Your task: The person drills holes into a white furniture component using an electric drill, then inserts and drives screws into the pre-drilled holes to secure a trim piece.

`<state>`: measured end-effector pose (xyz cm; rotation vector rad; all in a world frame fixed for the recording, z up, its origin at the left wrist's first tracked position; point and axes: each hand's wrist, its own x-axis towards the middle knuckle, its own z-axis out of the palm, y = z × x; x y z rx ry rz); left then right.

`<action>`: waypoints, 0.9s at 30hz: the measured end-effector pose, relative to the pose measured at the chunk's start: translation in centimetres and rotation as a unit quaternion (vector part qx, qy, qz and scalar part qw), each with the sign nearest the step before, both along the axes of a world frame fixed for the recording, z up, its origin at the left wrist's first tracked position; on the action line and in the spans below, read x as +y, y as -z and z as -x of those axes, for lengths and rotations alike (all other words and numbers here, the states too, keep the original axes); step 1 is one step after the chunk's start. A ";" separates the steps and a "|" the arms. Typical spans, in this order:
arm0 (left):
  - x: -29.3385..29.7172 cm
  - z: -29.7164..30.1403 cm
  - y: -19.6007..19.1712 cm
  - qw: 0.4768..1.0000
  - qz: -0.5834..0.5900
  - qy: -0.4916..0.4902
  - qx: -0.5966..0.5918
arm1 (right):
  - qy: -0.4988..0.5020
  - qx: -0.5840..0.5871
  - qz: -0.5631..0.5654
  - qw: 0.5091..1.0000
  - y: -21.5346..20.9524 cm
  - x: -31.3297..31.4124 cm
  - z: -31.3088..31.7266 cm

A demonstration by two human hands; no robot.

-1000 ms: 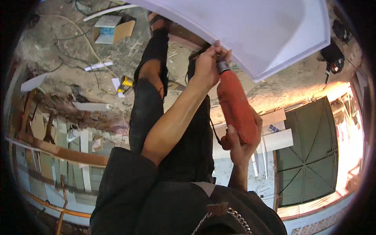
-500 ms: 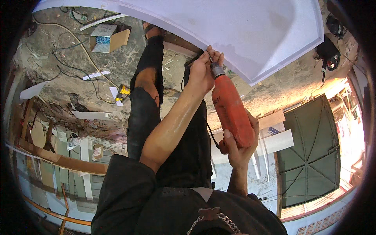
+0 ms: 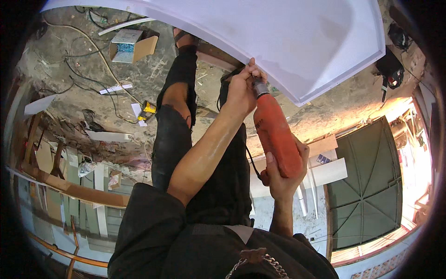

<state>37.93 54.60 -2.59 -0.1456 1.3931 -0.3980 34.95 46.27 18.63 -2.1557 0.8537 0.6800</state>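
A red power drill (image 3: 277, 132) with a grey metal chuck points up and away from me. My right hand (image 3: 284, 176) grips it at its rear, around the handle. My left hand (image 3: 242, 90) is closed just ahead of the chuck, fingertips bunched at the rim of a large white panel (image 3: 297, 42). What those fingers pinch is too small and covered to make out. The drill's tip is mostly hidden behind them, right by the panel's edge. A black cord (image 3: 253, 160) hangs from the drill's handle.
On the floor to the left are a yellow-and-black power tool (image 3: 147, 110), an open cardboard box (image 3: 125, 49) with small blue pieces, and several cords. A dark green ribbed panel (image 3: 364, 186) stands at right. Beyond the white panel's right corner sits a black object (image 3: 391, 69).
The fingers of my left hand have shifted, with one now pointing up at the panel's rim. The drill has moved slightly down and right in the picture, still in my right hand.
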 end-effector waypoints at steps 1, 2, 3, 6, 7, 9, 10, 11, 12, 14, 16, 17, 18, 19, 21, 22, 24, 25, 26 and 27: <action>0.0 0.0 0.0 1.000 0.007 -0.014 0.003 | -0.019 -0.003 0.011 1.000 0.0 0.0 0.0; 0.0 0.0 -0.1 1.000 0.006 -0.014 0.004 | -0.019 -0.002 0.010 1.000 0.0 0.0 0.0; 0.1 0.0 -0.1 1.000 -0.003 0.010 -0.006 | -0.023 -0.005 0.006 1.000 0.0 0.0 0.1; 0.2 0.6 0.4 0.999 0.013 -0.029 -0.009 | -0.011 -0.009 -0.004 1.000 0.0 0.1 0.0; 0.3 0.5 0.4 0.995 0.039 -0.089 -0.003 | 0.007 -0.010 -0.008 1.000 0.0 0.1 0.1; 0.2 0.2 0.3 0.997 0.029 -0.066 0.002 | 0.006 -0.007 -0.007 1.000 0.0 0.1 0.1; 0.2 0.1 0.3 0.999 0.018 -0.043 0.005 | 0.005 -0.004 -0.006 1.000 -0.1 0.2 0.1; 0.3 0.0 0.3 0.999 0.018 -0.043 0.005 | 0.005 -0.005 -0.007 1.000 -0.1 0.2 0.0; 0.3 0.0 0.3 0.999 0.019 -0.046 0.009 | -0.002 -0.001 -0.004 1.000 -0.2 0.3 -0.1; 0.4 -0.2 0.3 0.999 0.020 -0.049 0.014 | -0.009 0.003 -0.001 1.000 -0.2 0.4 -0.1; 0.3 -0.5 0.1 1.000 -0.002 0.027 0.004 | -0.012 0.001 0.001 1.000 -0.2 0.4 -0.1; 0.2 -0.6 0.0 1.000 -0.003 0.027 0.004 | -0.013 0.000 0.002 1.000 -0.2 0.4 -0.1; 0.0 -0.8 -0.1 0.999 -0.018 0.043 0.001 | -0.009 -0.004 0.000 1.000 -0.2 0.4 -0.1; -0.1 -0.8 0.0 0.998 -0.034 0.059 -0.003 | -0.007 -0.006 -0.001 1.000 -0.2 0.4 -0.2; -0.1 -0.7 0.4 0.999 -0.027 0.043 0.008 | 0.001 -0.005 -0.010 1.000 -0.2 0.4 -0.4; 0.0 -0.8 0.4 0.999 -0.020 0.029 0.019 | 0.006 -0.003 -0.013 1.000 -0.2 0.4 -0.5; -0.1 -0.7 0.2 0.999 -0.023 0.036 0.022 | 0.006 0.009 -0.015 1.000 -0.4 0.3 -0.6; -0.1 -0.6 0.1 0.998 -0.027 0.042 0.024 | 0.004 0.014 -0.014 1.000 -0.5 0.2 -0.7; -0.1 -0.5 0.2 0.998 -0.027 0.041 0.025 | 0.002 0.020 -0.014 1.000 -0.5 0.1 -0.7; -0.1 -0.5 0.3 0.998 -0.035 0.059 0.010 | 0.011 0.013 -0.022 1.000 -0.4 0.0 -0.7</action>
